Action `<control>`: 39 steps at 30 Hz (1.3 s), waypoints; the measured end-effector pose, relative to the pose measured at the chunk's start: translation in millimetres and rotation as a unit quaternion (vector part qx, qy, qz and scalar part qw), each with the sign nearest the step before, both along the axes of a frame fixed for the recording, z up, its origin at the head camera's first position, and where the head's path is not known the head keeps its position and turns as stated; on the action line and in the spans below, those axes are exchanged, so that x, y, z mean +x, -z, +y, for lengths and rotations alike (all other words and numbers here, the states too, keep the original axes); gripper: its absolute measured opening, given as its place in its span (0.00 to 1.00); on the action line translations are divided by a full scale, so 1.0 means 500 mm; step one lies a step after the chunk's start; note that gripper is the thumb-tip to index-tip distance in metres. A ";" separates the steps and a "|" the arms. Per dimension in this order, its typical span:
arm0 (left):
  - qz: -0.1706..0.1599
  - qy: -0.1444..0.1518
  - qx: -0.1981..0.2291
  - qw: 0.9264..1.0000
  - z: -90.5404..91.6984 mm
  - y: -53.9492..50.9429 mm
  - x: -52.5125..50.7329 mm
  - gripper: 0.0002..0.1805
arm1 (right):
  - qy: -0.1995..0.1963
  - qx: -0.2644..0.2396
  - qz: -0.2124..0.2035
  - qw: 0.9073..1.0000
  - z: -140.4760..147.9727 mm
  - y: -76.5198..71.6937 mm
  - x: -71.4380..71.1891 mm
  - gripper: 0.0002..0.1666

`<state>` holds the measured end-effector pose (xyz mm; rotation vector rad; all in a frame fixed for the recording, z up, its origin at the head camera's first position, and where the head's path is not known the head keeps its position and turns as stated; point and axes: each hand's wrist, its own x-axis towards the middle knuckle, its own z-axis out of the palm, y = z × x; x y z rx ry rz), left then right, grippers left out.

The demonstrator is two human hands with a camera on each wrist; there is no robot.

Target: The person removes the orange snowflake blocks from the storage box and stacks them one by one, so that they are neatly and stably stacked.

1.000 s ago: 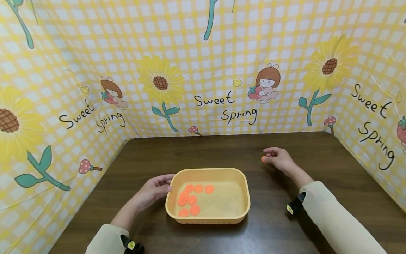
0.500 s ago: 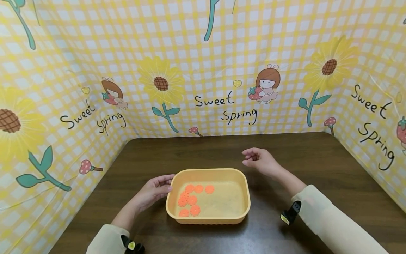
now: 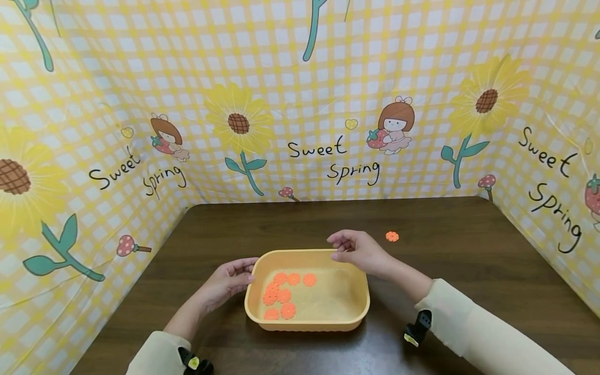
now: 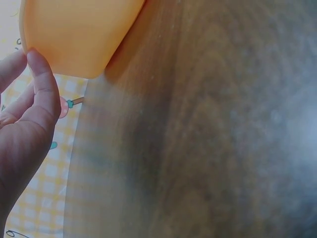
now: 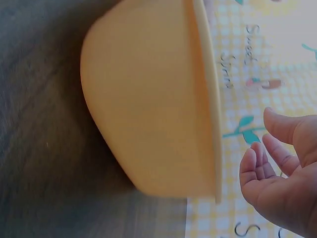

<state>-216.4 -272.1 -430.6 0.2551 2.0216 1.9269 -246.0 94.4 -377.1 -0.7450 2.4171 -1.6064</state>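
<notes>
A yellow tray point(image 3: 307, 326) stands on the table with several orange flower-shaped discs point(image 3: 288, 311) in its left part. My left hand point(image 3: 222, 284) pinches its left rim; in the left wrist view, the thumb and a finger of this hand point(image 4: 29, 109) meet at the rim of the tray point(image 4: 84, 39). Over the back right rim hovers my right hand point(image 3: 365, 253), fingers loosely bent and nothing visible in them. The right wrist view has this hand point(image 5: 285, 173) beside the tray point(image 5: 148, 99), apart from it. One orange disc point(image 3: 392, 236) lies alone on the table, behind the right hand.
The dark wooden table point(image 3: 469, 250) extends around the tray. A yellow checked cloth point(image 3: 304, 104) with flowers and lettering hangs along its back and both sides.
My right hand has let go of an orange disc, which now lies on the table, and has moved left to the tray's back right rim. My left hand and the tray have stayed put.
</notes>
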 end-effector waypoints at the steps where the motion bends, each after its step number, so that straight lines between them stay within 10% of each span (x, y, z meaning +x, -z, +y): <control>1: 0.000 0.000 0.001 1.000 0.000 0.000 0.000 0.33 | -0.005 0.001 0.004 1.000 -0.006 0.001 0.002 0.18; 19: -0.001 -0.003 -0.005 1.000 -0.005 0.004 -0.006 0.33 | -0.045 -0.004 0.003 0.999 -0.093 0.044 0.031 0.21; 39: 0.000 0.009 0.001 1.000 -0.002 -0.001 -0.003 0.33 | -0.067 0.099 -0.005 0.993 -0.123 0.079 0.017 0.20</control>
